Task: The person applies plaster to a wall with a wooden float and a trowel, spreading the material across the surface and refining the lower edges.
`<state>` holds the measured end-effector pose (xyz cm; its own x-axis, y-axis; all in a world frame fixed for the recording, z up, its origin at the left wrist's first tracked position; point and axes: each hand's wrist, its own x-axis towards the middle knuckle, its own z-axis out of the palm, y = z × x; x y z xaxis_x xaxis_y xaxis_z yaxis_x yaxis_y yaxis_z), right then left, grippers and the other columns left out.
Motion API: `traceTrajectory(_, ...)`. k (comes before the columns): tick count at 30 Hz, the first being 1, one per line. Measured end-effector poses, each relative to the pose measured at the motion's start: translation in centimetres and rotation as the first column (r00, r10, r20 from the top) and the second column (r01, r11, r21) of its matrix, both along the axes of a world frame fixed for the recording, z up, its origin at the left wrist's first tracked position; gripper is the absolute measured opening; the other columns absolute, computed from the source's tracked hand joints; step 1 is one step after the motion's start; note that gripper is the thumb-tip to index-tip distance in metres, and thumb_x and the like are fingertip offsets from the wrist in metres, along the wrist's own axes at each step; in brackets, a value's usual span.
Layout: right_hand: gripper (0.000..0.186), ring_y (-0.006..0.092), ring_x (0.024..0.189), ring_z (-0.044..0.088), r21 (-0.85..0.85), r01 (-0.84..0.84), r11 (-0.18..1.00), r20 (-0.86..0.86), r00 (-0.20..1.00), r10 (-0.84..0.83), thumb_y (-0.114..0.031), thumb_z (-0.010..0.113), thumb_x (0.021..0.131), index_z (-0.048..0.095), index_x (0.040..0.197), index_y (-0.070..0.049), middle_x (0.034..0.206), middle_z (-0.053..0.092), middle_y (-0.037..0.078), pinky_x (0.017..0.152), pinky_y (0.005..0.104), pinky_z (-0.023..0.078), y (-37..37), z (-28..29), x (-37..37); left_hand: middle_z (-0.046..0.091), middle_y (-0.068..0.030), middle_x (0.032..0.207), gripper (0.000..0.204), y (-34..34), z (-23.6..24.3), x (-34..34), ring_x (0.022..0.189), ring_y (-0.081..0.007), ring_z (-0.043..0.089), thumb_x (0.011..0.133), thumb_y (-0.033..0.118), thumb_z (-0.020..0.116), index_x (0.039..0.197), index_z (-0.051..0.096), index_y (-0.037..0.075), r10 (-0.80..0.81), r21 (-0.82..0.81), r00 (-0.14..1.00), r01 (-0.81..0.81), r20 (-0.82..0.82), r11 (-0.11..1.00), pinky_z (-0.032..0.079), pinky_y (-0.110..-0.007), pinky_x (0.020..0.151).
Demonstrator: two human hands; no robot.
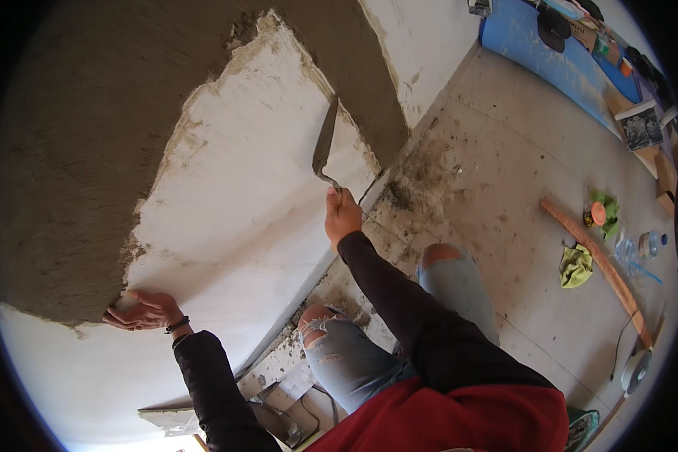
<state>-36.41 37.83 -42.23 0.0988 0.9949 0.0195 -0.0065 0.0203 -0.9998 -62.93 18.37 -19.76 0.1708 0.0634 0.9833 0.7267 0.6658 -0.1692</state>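
**Trowel at the edge of the bare patch**

Nearest the camera is the person's red top point(459, 418) and the torn-kneed jeans point(369, 354), knees bent toward the wall. From there the right hand point(342, 217) reaches up, its fingers wrapped tight round the handle of a pointed trowel point(325, 139). The blade stands nearly upright with its tip at the rim where the grey wet render point(68, 151) meets the bare white wall patch point(256, 188). The left hand point(142, 310) lies flat and loosely spread against the wall at the lower edge of the render, holding nothing, a dark band at the wrist.

The step in hand looks like spreading or trimming render along the right border of the uncovered patch. The blade seems to carry little or no mortar, so the next move likely calls for a fresh load, then a firm sweep across the white area to close it.

On the spattered floor point(505, 196) to the right lie a long wooden board point(599, 264), a yellow-green cloth point(576, 265) and a plastic bottle point(640, 247).
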Motion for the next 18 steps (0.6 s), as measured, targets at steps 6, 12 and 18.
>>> traceTrajectory(6,0.045,0.0196,0.039,0.045,-0.523,-0.090,0.847,-0.340,0.934,-0.111,-0.047,0.037,0.100,0.045,0.088,-0.005,0.056,0.043,0.006,0.035,0.0367,0.041,2.0,-8.4,1.1,0.026,-0.0266,0.144,0.070,1.4,-0.3,-0.3,0.137,-0.0430,0.023,0.097,0.056,0.035,0.137,0.026,-0.001,-0.025,0.005,1.000,0.025,-0.005,1.000,0.023,-0.058,0.109)
traceTrajectory(12,0.053,0.0423,0.080,0.060,-0.379,-0.058,0.924,-0.197,0.980,-0.019,-0.048,0.037,0.099,0.055,0.110,0.001,0.085,0.062,0.022,0.072,0.0499,0.050,1.6,-9.8,-1.0,0.026,-0.0248,0.144,0.074,1.2,-0.6,0.3,0.138,-0.0403,0.022,0.096,0.058,0.036,0.138,0.025,-0.002,-0.018,0.021,0.998,0.017,0.061,1.000,0.022,-0.055,0.110)
traceTrajectory(18,0.054,0.0198,0.045,0.050,-0.665,-0.209,0.717,-0.420,0.898,-0.129,-0.049,0.033,0.100,0.052,0.109,0.001,0.066,0.052,0.011,0.041,0.0404,0.046,1.8,-11.7,0.6,0.027,-0.0242,0.143,0.075,0.9,-0.6,-0.2,0.137,-0.0398,0.023,0.096,0.058,0.034,0.138,0.025,-0.002,0.018,0.008,0.999,-0.018,0.031,1.000,0.023,-0.055,0.110)
